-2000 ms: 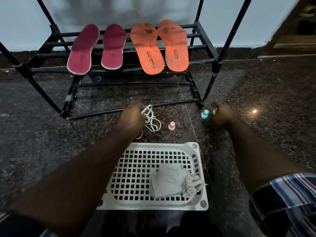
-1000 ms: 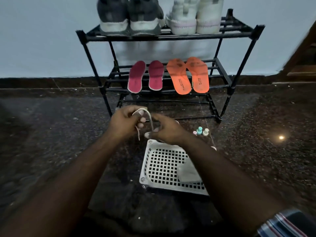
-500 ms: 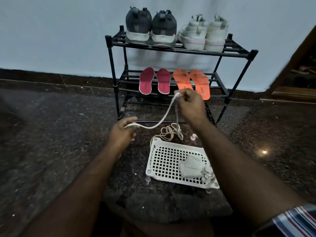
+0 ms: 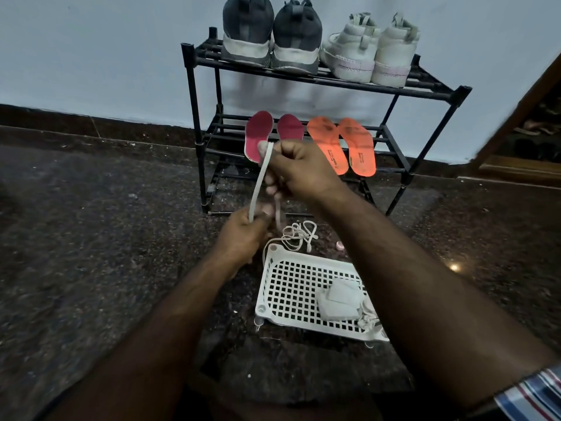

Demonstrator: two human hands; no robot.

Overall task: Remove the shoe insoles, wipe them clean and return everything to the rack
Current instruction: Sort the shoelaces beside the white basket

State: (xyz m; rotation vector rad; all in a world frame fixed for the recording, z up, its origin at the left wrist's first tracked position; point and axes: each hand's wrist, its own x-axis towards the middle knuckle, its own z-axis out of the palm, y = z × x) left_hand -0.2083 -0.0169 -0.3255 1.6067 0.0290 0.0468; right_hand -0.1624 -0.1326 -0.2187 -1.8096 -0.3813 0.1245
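Observation:
A black shoe rack (image 4: 449, 95) stands against the wall. Dark grey shoes (image 4: 270, 31) and white shoes (image 4: 370, 47) sit on its top shelf. Two maroon insoles (image 4: 259, 129) and two orange insoles (image 4: 340, 144) lean on the lower shelf. My right hand (image 4: 299, 170) pinches the upper part of a white shoelace (image 4: 259, 185), in front of the insoles. Lower down, my left hand (image 4: 243, 238) grips the same lace, stretched taut between both hands. The rest of the lace lies coiled on the floor (image 4: 299, 235).
A white perforated tray (image 4: 291, 287) lies on the dark speckled floor, holding a folded grey cloth (image 4: 340, 300). A small pink cap (image 4: 339, 245) lies beyond the tray. A wooden doorway (image 4: 522, 117) is at the right.
My left hand has risen and moved right, close under my right hand, so the lace now runs short and steep between them. The view has come nearer to the rack.

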